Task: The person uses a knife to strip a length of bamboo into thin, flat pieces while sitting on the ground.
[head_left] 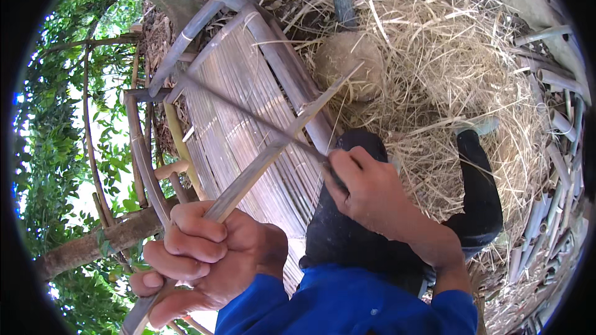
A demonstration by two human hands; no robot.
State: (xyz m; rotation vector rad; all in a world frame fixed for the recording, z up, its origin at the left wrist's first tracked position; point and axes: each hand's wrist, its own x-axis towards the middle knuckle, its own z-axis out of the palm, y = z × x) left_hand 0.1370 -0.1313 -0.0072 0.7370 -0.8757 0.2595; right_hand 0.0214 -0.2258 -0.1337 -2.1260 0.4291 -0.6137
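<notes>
A long split bamboo strip (248, 177) runs slantwise from the lower left toward the upper right, narrowing at its far end. My left hand (208, 251) is closed round its near part, fingers curled over it. In my right hand (372, 192) is the handle of a knife, mostly covered by my fingers. The knife's long dark blade (245, 110) points to the upper left and crosses the strip beyond my left hand. Whether its edge bites into the bamboo I cannot tell.
A slatted bamboo bench (226, 65) with pole edges lies under and ahead of my hands. Pale shavings (441, 68) cover the ground around a round stump-like block (351, 62). Bamboo poles (559, 124) are stacked at the right. A rough wooden rail (99, 242) and foliage border the left.
</notes>
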